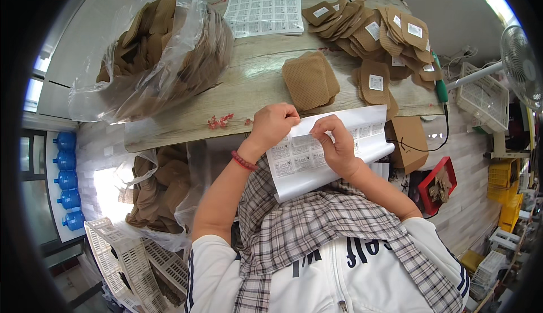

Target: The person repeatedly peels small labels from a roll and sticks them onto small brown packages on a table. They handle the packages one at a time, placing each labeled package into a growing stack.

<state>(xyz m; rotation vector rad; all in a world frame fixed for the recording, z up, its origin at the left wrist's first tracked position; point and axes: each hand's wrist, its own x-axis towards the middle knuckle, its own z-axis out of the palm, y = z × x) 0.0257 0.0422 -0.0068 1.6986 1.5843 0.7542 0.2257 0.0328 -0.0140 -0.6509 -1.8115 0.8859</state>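
Observation:
A sheet of printed white labels [294,157] lies curled over my lap, its far edge against the table's front edge. My left hand [274,125], with a red bead bracelet at the wrist, is closed on the sheet's upper left part. Over the middle of the sheet, the thumb and forefinger of my right hand [337,148] are pinched together; whatever is between the fingertips is too small to make out. Just beyond my hands sits a small stack of brown textured pads [308,81], with no labels on the top one.
Labelled brown pads [390,36] are heaped at the table's back right. Another label sheet [264,5] lies at the back, beside a clear plastic bag [195,58] of brown pads. A green-handled tool [441,87] with a cord hangs at the right edge, near a fan [520,67].

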